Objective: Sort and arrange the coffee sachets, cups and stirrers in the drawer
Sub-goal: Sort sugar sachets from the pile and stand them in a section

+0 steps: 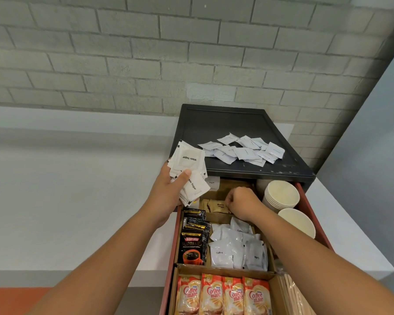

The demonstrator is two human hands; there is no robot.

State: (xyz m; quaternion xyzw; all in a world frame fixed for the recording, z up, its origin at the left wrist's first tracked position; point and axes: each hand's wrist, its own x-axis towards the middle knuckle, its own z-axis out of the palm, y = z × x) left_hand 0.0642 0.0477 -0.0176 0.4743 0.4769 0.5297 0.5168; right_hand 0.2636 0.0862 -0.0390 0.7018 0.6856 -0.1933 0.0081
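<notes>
**Sorting at the rear compartment of the drawer (315, 226).** The left hand (168, 194) clamps a splayed stack of white sugar sachets (188, 169) between thumb and fingers, above the drawer's far-left corner. Just right of that grip and lower, the right hand (242, 202) is set in the rear compartment, fingers curled down onto the brown sugar sachets (216, 205). Whether it pinches one cannot be told, since the knuckles hide the fingertips.

Close to the right of this hand stands a stack of paper cups (281, 194). Nearer the body than both grips lie Kopiko sachets (193, 241), white coffee sachets (237, 248), Coffee mate sachets (223, 294) and, at the near right, wooden stirrers (293, 296). Beyond both hands, loose white sachets (241, 148) lie on the black cabinet top (214, 123).

**Risks.** The held stack is fanned unevenly, so its lower sachets may slip from the left grip into the brown compartment and mix the kinds. A careless pull-back of the right arm could knock the cup stack.
</notes>
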